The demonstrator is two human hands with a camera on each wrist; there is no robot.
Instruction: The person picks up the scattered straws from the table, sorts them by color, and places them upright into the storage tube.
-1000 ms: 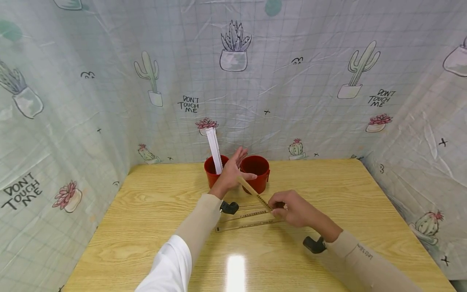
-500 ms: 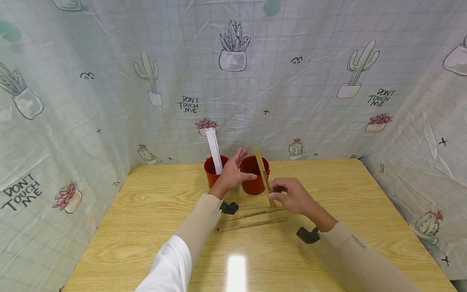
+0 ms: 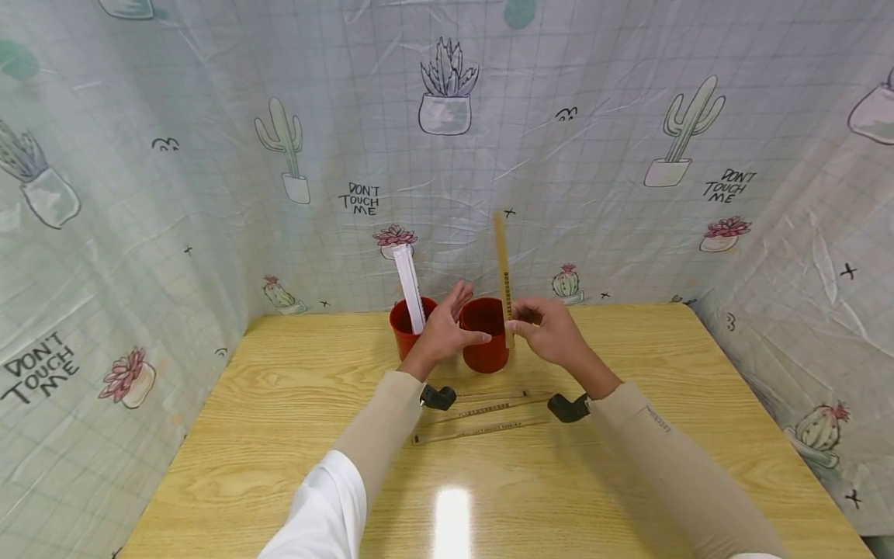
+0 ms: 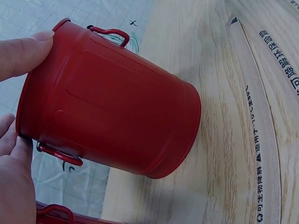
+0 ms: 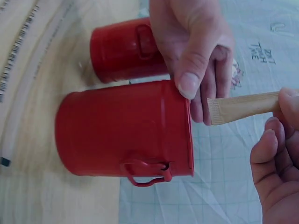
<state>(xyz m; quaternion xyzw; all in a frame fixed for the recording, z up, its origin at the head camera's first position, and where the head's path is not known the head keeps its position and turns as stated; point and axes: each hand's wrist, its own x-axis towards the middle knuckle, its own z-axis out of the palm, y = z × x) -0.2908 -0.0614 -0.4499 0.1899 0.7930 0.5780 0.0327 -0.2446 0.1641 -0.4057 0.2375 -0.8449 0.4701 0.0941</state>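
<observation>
Looking forward and down from the head over the table (image 3: 279, 466); peering close from each wrist, rolled sideways, sharing, most likely, one red bucket (image 4: 112, 98).

Kind of room unclear; wood-grain tabletop (image 3: 545, 497) enclosed booth-like on three sides by cactus-print sheeting (image 3: 594, 178)

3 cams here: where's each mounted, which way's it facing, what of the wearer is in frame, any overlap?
Head: on the person's head, facing forward and down at table, left bucket, right bucket and curtain; shows left hand, right hand, forearms.
Left wrist: on that wrist, facing the right bucket's side, close; part of the left hand shows at its rim.
Right wrist: on that wrist, facing the right bucket, left bucket beyond it; right hand, pinching the tan packet, and left hand show.
Shared by all: right bucket, left hand.
</observation>
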